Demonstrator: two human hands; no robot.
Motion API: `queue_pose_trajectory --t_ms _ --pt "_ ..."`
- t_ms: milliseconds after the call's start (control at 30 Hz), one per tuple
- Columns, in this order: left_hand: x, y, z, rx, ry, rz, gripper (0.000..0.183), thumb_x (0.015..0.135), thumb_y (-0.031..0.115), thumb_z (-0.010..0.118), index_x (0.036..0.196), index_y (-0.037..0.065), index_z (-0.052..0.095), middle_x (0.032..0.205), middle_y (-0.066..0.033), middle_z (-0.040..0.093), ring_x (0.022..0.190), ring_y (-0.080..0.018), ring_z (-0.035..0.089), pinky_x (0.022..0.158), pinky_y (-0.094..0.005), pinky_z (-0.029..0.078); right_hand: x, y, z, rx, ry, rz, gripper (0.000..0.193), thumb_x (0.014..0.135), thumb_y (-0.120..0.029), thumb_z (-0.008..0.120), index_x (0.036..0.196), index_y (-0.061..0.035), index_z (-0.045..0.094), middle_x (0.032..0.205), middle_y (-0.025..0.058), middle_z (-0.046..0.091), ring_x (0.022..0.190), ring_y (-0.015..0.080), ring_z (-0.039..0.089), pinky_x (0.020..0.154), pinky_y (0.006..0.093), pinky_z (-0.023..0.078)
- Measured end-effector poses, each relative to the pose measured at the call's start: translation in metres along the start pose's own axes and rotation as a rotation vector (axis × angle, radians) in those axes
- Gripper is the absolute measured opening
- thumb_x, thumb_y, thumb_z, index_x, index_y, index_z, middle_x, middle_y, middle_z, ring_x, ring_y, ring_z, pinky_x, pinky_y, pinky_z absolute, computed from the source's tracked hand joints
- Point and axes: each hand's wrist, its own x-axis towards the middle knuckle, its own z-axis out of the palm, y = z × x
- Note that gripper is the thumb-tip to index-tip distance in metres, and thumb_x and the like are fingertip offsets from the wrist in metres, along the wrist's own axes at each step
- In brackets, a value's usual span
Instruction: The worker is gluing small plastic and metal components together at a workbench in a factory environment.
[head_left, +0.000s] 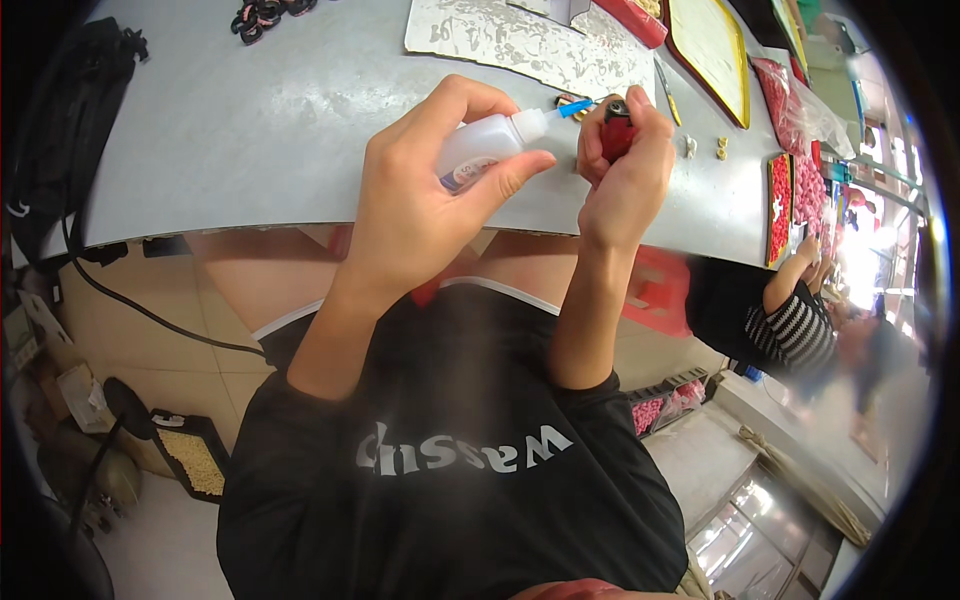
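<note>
Grey desk [280,110] stretches out before us, a patterned sheet [490,40] lying on it beyond our hands. Our left hand [430,185] is wrapped around the white bottle [485,145], whose long axis slants up to the right, so that its blue tip [575,107] points toward our right hand [630,160], the nearer one to it. That right hand is clamped on what looks like a red lighter [618,132], just right of the tip, though we cannot tell whether they touch.
</note>
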Motion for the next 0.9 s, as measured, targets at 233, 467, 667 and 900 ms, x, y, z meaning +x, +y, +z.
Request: queue_pose_trajectory --t_ms 233,467,667,900 --pt "0.001 -0.001 0.001 -0.011 0.003 -0.035 0.028 0.080 0.007 0.078 0.099 0.002 0.058 0.084 -0.0034 0.064 0.076 -0.0080 0.058 0.066 -0.0214 0.046 0.001 -0.002 0.011 -0.209 -0.033 -0.148 0.035 0.094 -0.032 0.041 0.071 -0.0064 0.046 0.052 0.0006 0.040 0.047 0.0077 0.032 0.044 0.0242 0.021" --pt "0.001 0.000 0.001 0.006 -0.005 -0.050 0.027 0.079 0.007 0.078 0.097 0.001 0.059 0.084 -0.0032 0.064 0.077 -0.0084 0.059 0.067 -0.0217 0.047 0.002 -0.002 0.010 -0.221 -0.049 -0.168 0.034 0.094 -0.032 0.040 0.074 -0.0062 0.047 0.053 0.0004 0.040 0.048 0.0074 0.032 0.044 0.0239 0.021" --pt "0.002 -0.002 0.004 -0.016 0.045 -0.034 0.030 0.075 0.014 0.081 0.093 0.002 0.060 0.077 -0.0094 0.065 0.069 -0.0193 0.062 0.065 -0.0293 0.050 0.001 -0.001 0.010 -0.231 -0.052 -0.193 0.034 0.094 -0.032 0.041 0.075 -0.0054 0.050 0.053 0.0002 0.040 0.048 0.0075 0.032 0.045 0.0233 0.022" --pt "0.002 -0.003 0.004 -0.024 0.042 -0.046 0.030 0.076 0.014 0.080 0.093 0.002 0.060 0.077 -0.0087 0.064 0.069 -0.0186 0.062 0.066 -0.0291 0.050 0.002 0.001 0.009 -0.226 -0.057 -0.190 0.033 0.094 -0.032 0.041 0.079 -0.0044 0.051 0.053 0.0004 0.041 0.048 0.0074 0.032 0.045 0.0232 0.022"
